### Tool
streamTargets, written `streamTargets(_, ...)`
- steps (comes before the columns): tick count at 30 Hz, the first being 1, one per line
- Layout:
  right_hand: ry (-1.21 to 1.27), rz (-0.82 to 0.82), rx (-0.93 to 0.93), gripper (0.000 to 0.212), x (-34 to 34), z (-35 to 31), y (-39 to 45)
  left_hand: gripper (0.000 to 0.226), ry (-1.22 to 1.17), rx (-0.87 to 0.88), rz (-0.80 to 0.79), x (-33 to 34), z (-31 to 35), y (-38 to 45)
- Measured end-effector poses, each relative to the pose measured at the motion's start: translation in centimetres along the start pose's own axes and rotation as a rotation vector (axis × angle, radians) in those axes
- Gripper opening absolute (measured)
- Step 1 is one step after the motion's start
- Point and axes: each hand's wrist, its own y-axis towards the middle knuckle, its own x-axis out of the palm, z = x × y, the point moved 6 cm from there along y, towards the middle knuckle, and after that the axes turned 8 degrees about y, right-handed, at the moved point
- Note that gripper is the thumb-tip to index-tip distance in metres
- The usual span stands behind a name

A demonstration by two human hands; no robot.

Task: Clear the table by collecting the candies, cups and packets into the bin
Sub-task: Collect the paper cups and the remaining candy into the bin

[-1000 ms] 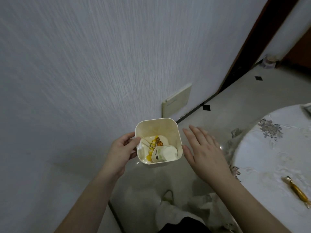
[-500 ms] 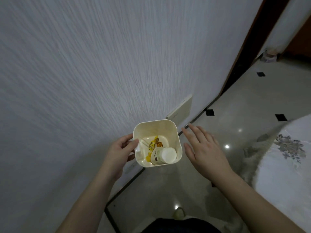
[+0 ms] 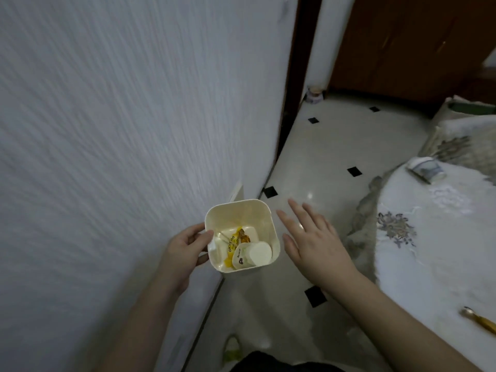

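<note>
A cream square bin (image 3: pixel 264 220) is held in the air by my left hand (image 3: pixel 185 249), which grips its left rim with the thumb inside. In the bin lie a white cup (image 3: pixel 252 255) on its side, a yellow packet (image 3: pixel 233 241) and an amber candy (image 3: pixel 244 237). My right hand (image 3: pixel 312 241) hovers just right of the bin, fingers spread, holding nothing. A gold-wrapped candy (image 3: pixel 480 320) lies on the white embroidered tablecloth (image 3: pixel 429 264) at the lower right. A small packet (image 3: pixel 425 169) rests at the table's far edge.
A textured white wall (image 3: pixel 120 130) fills the left side. Pale floor tiles with black diamonds (image 3: pixel 316 162) run between wall and table. A dark door frame (image 3: pixel 295 89) and brown door stand at the back. My foot (image 3: pixel 232 350) shows at the bottom.
The view has swung right and down, bringing the table, the gold candy and the small packet into sight. Both hands and the bin keep the same pose relative to each other.
</note>
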Motion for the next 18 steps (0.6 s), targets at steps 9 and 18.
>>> streamTargets(9, 0.011, 0.138, 0.369, 0.054, -1.5, 4.7, -0.4, 0.029, 0.156, 0.039, -0.362, 7.7, 4.6, 8.9)
streamTargets(18, -0.015, 0.212, 0.729, 0.053, -3.1, 12.6, -7.2, 0.028, 0.278, 0.08, -0.63, 20.1, 8.0, 10.7)
